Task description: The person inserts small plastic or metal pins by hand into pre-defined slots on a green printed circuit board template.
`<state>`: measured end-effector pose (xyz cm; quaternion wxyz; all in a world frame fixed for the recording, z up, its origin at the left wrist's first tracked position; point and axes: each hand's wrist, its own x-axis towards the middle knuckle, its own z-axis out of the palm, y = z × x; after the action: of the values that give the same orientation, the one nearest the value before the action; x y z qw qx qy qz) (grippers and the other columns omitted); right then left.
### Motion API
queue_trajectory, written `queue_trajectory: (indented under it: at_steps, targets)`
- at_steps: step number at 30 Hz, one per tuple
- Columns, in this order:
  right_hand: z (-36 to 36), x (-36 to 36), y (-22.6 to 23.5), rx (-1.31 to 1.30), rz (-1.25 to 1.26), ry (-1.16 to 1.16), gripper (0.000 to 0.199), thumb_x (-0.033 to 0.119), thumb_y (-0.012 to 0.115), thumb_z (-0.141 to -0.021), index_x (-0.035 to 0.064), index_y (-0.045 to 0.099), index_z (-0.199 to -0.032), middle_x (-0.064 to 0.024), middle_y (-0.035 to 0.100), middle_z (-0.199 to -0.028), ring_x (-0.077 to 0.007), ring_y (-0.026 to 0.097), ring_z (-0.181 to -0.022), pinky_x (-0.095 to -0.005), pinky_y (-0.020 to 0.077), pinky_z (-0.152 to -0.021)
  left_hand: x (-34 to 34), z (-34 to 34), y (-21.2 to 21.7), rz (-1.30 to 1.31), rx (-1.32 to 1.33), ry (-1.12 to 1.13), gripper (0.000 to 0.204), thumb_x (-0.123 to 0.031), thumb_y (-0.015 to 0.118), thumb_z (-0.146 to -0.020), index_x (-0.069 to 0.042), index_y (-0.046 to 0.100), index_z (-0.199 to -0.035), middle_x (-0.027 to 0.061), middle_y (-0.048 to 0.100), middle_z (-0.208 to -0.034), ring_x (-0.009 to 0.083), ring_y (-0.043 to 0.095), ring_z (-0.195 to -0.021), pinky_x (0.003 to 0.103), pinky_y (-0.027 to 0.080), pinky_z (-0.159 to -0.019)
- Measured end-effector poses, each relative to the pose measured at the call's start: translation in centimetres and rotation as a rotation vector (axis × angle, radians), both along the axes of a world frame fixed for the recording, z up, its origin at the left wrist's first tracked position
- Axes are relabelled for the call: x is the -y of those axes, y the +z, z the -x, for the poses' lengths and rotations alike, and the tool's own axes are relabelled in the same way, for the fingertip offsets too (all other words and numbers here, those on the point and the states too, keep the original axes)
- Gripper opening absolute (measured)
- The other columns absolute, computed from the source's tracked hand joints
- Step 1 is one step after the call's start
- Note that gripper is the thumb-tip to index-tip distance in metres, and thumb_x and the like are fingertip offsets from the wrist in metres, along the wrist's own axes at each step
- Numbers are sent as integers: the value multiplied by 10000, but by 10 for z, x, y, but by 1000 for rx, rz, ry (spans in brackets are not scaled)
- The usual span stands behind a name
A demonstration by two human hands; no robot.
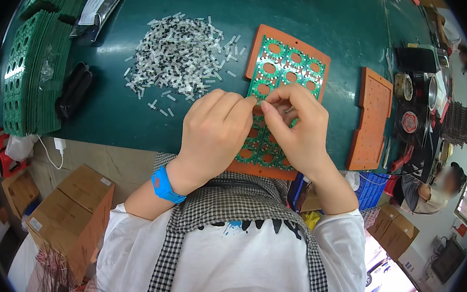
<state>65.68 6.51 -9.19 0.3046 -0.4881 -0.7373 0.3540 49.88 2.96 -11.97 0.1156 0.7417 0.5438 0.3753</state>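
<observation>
A green circuit board panel (292,57) with rows of oval cutouts lies in an orange fixture plate (320,53) at the table's front edge. Over its middle, my left hand (217,127) and my right hand (301,126) meet with their fingertips nearly touching. Thumb and forefinger of the right hand are pinched together, and the left fingers are curled inward. Whatever small part sits at the fingertips is too little to name. To the left of the panel spreads a heap of small clear and dark pieces (174,56), some scattered loose around it.
Stacked green circuit boards (36,75) stand at the far left, beside a black case (74,90) and a silver bag (97,14). A second orange plate (371,121) lies right. Cardboard boxes (72,204) sit on the floor. A person (433,189) is seated at the right.
</observation>
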Motion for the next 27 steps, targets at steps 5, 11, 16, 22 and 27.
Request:
queue_trajectory:
  at_steps: [5,11,16,22,27]
  targets:
    - [-4,1,0,-43,48,-1,72,26,678,-824,2,618,-854,-62,615,-780,-101,595,-595,-230,463,-512,-1,3,-6,-158,-72,-24,248,-69,637,-705,-19,653,-947,56,577,-826,211,573,-759,324,467,-642]
    - [-37,-6,15,-164,125,-236,55,26,651,-863,-14,642,-899,-46,660,-833,-84,640,-738,-222,503,-617,-10,28,-17,-105,1,153,110,-30,667,-765,-41,643,-872,79,618,-830,252,587,-792,360,466,-695]
    - [-78,-3,-5,257,3,42,40,-10,604,-866,-8,573,-892,-95,615,-867,-222,654,-818,-309,507,-682,-25,47,-15,-18,133,243,86,2,692,-771,-35,660,-841,78,634,-843,252,587,-798,347,471,-711]
    - [-83,-12,-3,377,-65,201,95,-1,609,-833,4,532,-888,-124,574,-896,-313,591,-867,-387,485,-734,-22,44,-10,151,360,209,98,17,671,-809,-5,674,-904,81,660,-846,188,618,-740,277,490,-664]
    - [-87,-12,-7,354,-65,225,101,3,609,-832,6,527,-891,-124,574,-903,-310,588,-871,-386,483,-740,-17,39,-12,331,587,209,108,36,668,-817,10,679,-922,70,674,-845,126,621,-755,251,502,-703]
